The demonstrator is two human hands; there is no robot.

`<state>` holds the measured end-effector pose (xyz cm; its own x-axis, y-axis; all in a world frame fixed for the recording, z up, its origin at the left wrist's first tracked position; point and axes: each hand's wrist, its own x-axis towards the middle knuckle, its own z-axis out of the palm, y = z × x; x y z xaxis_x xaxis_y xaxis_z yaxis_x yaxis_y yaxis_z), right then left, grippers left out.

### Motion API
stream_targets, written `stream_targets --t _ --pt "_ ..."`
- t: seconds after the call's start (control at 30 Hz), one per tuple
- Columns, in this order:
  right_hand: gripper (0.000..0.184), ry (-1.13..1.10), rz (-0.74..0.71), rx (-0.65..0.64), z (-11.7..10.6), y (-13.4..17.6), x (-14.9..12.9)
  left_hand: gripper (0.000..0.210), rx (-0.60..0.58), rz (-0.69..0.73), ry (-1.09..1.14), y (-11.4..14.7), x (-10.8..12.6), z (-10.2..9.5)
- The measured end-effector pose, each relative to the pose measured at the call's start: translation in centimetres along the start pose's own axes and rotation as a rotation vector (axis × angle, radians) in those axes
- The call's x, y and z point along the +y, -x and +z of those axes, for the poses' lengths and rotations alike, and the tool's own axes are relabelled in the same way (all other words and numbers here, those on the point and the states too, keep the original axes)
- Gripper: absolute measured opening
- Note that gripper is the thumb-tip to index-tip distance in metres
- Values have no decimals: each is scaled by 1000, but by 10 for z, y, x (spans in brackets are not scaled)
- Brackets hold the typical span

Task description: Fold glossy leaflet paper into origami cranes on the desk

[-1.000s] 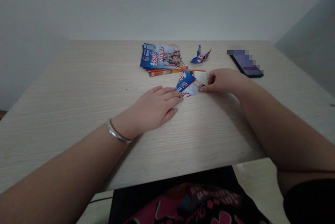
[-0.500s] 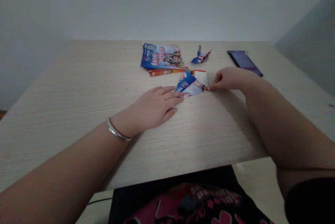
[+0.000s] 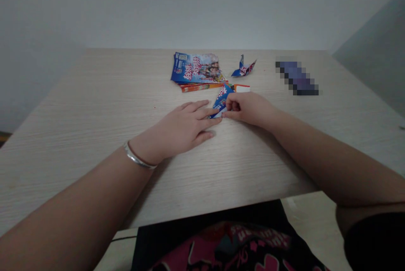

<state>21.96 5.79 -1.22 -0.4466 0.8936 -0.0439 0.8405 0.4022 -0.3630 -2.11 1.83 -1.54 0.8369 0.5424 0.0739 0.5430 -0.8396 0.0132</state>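
Observation:
A folded sheet of printed paper [image 3: 222, 92], blue with red and white lettering, lies on the table between my hands. My left hand [image 3: 186, 127], with a silver bangle at its wrist, rests flat and spread, its fingertips on the paper's left lower edge. My right hand [image 3: 248, 108] is curled, thumb and forefinger closed at the paper's lower edge beside my left fingertips. It covers most of the paper's right part.
Behind the paper is a stack of printed leaflets [image 3: 199, 68], with orange-edged sheets below it. A folded paper bird [image 3: 243, 69] stands to its right. A phone-shaped dark object [image 3: 295, 77], pixelated, lies farther right. The table [image 3: 95, 93] meets a wall.
My right hand has moved left along the paper's lower edge, from its right corner to beside my left fingertips. My left hand stays nearly still.

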Motion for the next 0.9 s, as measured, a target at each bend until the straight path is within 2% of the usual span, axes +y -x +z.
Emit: stream_targets --t 0.1,0.23,0.37,0.53,0.63,0.73,0.9 --pt "23 -40 29 -25 -3 -2 9 49 -17 -8 -29 4 -1 -5" --pt "24 -69 8 -10 -3 -1 18 44 17 0 -62 11 -8 -11" --pt "23 -122 -5 -5 0 0 21 36 -24 -2 -20 13 -14 -19" --pt "23 -154 -25 22 0 2 16 28 10 -136 93 4 -7 -20" --pt "16 -106 -242 94 1 2 13 27 54 -117 67 -2 -2 -13" --pt "16 -51 -482 145 2 3 11 23 74 -124 28 -6 0 -7" --pt "19 137 -594 169 2 7 3 19 111 -115 -89 -10 3 -8"
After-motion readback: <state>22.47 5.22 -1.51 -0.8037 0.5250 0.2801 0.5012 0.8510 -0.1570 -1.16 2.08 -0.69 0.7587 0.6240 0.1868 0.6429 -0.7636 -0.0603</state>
